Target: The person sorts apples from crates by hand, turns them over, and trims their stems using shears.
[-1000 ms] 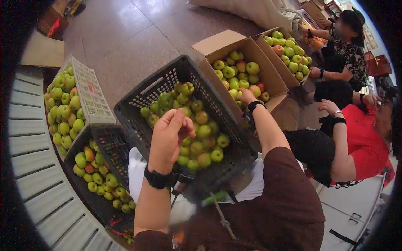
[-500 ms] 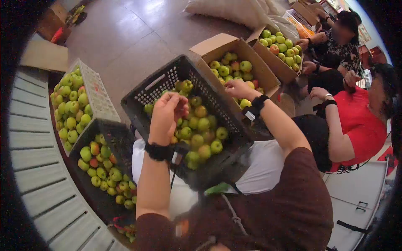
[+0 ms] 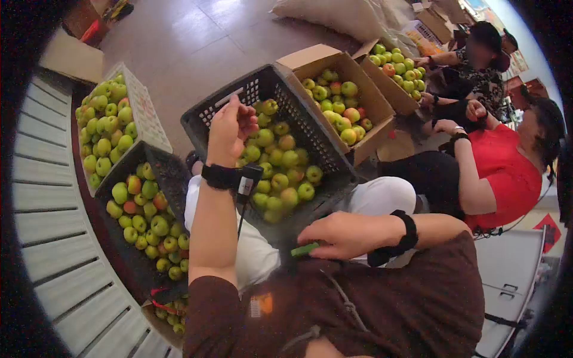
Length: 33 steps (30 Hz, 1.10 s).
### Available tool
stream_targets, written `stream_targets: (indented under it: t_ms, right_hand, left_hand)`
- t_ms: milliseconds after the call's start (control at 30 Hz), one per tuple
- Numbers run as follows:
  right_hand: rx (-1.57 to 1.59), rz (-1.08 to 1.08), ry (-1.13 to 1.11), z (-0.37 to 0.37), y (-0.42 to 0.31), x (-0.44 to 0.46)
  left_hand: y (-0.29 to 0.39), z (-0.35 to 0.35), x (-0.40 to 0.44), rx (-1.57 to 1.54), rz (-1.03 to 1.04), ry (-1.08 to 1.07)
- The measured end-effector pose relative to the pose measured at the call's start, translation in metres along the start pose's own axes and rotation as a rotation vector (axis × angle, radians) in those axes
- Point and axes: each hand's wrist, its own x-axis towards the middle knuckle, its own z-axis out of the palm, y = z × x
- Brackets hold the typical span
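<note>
My left hand [image 3: 231,127] hovers over the left side of a black plastic crate [image 3: 327,132], its fingers loosely bent and apart, with nothing visible in them. Green apples [image 3: 276,156], some with a red blush, lie in that crate, which rests by my knees. My right hand [image 3: 334,235] is low at my lap, close to my body, palm down. Its bent fingers close over a small green item [image 3: 305,249], soft-looking, whose kind I cannot make out. Beyond the crate, to the right, a cardboard box [image 3: 310,58] holds more apples [image 3: 341,106].
On the left stand a white crate [image 3: 152,116] and another black crate [image 3: 170,167], both with apples. A slatted white surface [image 3: 57,209] runs along the left. At right sits a person in a red shirt [image 3: 507,164]; another works by a farther apple box [image 3: 382,89].
My right hand has left the cardboard box and come down to the green item at my lap. My left hand has risen slightly over the crate. The view has shifted a little.
</note>
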Motion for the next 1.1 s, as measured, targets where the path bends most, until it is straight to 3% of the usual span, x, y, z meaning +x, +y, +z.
stream_targets:
  t_ms: [133, 233, 433, 667, 900, 1033, 1100]
  right_hand:
    - [-0.301, 0.112, 0.082, 0.013, 0.003, 0.008]
    - [-0.408, 0.059, 0.159, 0.013, 0.007, 0.022]
    - [-0.503, 0.047, 0.210, 0.003, 0.041, 0.052]
    - [-0.503, 0.177, 0.256, -0.023, 0.095, 0.087]
    - [-0.594, 0.159, 0.263, -0.032, 0.129, 0.083]
    - [-0.615, 0.212, 0.345, -0.050, 0.137, 0.070]
    - [-0.633, 0.297, 0.335, -0.057, 0.136, 0.064]
  left_hand:
    - [-0.004, -0.009, 0.000, 0.036, -0.002, -0.010]
    - [-0.006, -0.016, -0.004, 0.052, -0.016, 0.014]
    - [-0.004, -0.031, -0.013, 0.062, -0.004, 0.085]
    - [-0.011, -0.037, -0.006, 0.149, -0.024, 0.112]
    - [-0.040, -0.025, 0.011, 0.322, -0.121, 0.110]
    - [-0.072, -0.010, 0.022, 0.515, -0.280, 0.044]
    - [-0.087, -0.018, 0.038, 0.470, -0.391, 0.039]
